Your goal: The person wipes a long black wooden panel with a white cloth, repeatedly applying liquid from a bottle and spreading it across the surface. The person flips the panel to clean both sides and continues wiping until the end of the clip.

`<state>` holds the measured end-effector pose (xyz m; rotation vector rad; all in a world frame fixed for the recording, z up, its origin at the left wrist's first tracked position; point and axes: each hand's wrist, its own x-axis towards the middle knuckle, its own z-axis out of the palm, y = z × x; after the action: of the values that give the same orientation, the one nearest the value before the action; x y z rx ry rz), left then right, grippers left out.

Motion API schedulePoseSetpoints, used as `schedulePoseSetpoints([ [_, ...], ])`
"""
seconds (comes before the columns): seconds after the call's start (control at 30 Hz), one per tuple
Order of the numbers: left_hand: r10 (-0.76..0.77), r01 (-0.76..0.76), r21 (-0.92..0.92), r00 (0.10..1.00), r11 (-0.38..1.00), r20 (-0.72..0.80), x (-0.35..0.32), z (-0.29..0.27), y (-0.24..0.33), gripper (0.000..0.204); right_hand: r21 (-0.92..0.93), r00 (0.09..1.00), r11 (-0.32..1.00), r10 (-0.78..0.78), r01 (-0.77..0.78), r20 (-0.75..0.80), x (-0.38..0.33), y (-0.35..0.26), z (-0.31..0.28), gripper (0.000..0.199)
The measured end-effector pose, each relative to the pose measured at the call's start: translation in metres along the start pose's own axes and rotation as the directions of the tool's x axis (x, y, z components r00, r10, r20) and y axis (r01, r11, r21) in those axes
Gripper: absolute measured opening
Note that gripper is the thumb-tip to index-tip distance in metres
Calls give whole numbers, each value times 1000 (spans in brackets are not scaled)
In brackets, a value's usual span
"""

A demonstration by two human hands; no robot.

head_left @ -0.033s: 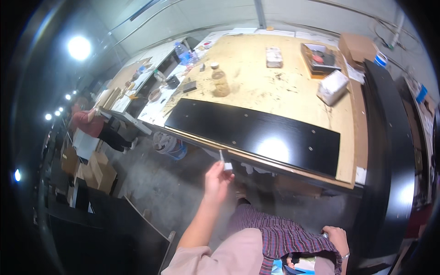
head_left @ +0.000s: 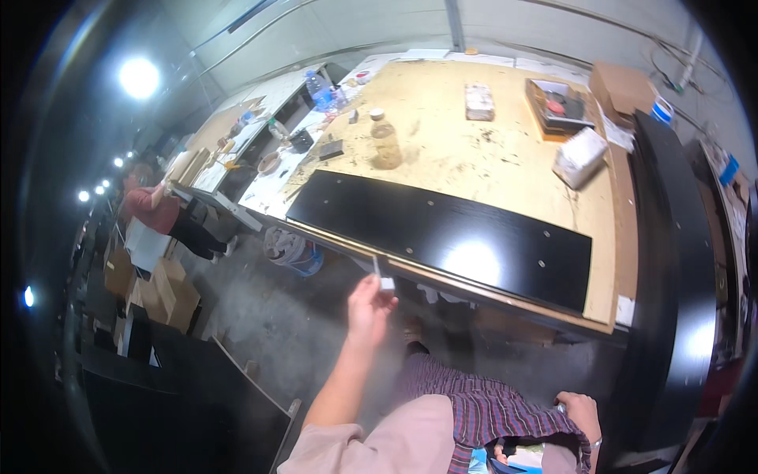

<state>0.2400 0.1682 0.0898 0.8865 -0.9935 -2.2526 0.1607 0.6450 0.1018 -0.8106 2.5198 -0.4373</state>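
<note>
My left hand (head_left: 367, 310) is raised in front of the workbench's near edge. Its fingers are closed on a small white block with a thin pale stick (head_left: 386, 284) pointing up beside it; its exact kind does not show. Beyond it, a long black panel (head_left: 442, 229) with several small metal fittings lies flat along the bench's front. Low at my right side, my right hand (head_left: 580, 412) has its fingers curled at the edge of a striped apron (head_left: 497, 411). Something small and shiny shows by those fingers. The apron sags open there, with colourful packets (head_left: 521, 456) inside.
On the stained workbench (head_left: 430, 95) stand a bottle (head_left: 384, 142), two pale wrapped blocks and an open box (head_left: 557, 107). Tall black boards (head_left: 671, 261) rise at the right. A bucket (head_left: 292, 251) sits under the bench's left end. Another person (head_left: 158, 209) stands far left.
The bench and its things sit slightly farther right and lower in view, and look sharper. My left hand is slightly more to the left, its hold the same.
</note>
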Motion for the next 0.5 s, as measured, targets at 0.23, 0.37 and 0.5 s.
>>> schedulePoseSetpoints([
  [0.23, 324, -261, 212, 870, 942, -371, 238, -142, 163, 13, 40, 998, 997, 57, -58, 34, 164, -129, 8, 21],
  [0.37, 438, -294, 359, 788, 886, -433, 380, -235, 221, 15, 98, 999, 995, -5, 0, 48, 230, -221, -14, 27],
  [0.5, 526, -142, 624, 695, 769, -490, 475, -308, 262, 24, 68, 997, 998, 16, -11, -70, 277, -283, -38, 32],
])
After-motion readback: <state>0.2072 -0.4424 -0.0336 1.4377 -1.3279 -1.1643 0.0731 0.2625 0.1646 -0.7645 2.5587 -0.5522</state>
